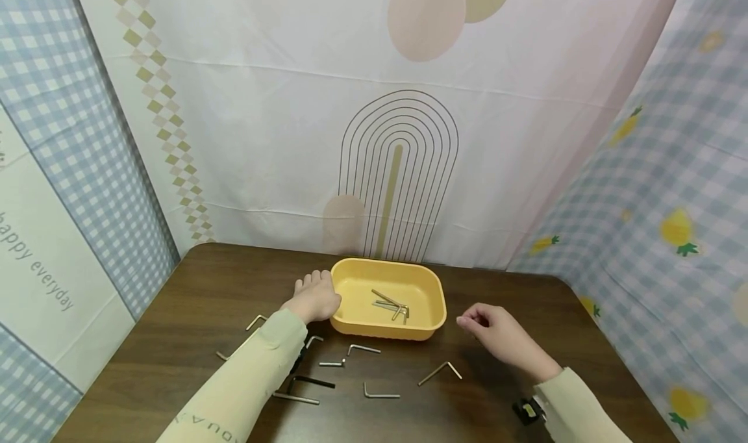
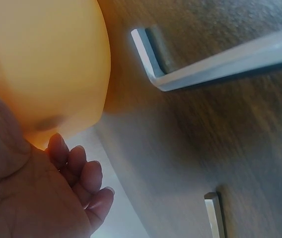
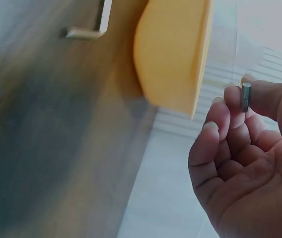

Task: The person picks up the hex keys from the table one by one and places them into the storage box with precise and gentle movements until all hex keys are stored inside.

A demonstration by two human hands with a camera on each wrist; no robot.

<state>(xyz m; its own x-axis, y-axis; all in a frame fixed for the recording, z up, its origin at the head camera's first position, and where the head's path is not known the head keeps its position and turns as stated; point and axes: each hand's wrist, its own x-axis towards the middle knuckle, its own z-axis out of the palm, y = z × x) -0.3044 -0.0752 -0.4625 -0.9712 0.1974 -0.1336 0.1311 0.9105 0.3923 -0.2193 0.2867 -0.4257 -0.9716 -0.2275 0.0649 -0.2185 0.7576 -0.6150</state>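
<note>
Yellow tray (image 1: 382,332) at the far middle of a brown table (image 1: 193,313). The left hand (image 1: 315,297) grips the tray's left end, thumb side against the rim. The right hand (image 1: 499,332) is just beyond the right end, apart from the tray, with a metal key (image 3: 246,96) pinched between thumb and fingertips. Inside the tray, a few other keys (image 1: 387,299) lie crossed, right of the middle.

To set the pinched key down well, the right hand would best pass left over the rim with clearance, then lower the key onto bare tray floor before letting go; dropped on the crossed pile, its bend might catch. Steady pressure from the left hand should keep the tray from sliding.

On the near side of the tray, a gold key (image 1: 434,374) lies at right and a black key (image 1: 315,382) at left, among others.

Only a small end of the pinched key shows, in the right wrist view; fingers cover the rest, and the head view does not reveal it. The left thumb's tip is out of sight. The left sleeve (image 1: 234,378) covers parts of some loose keys, so their count is uncertain.
</note>
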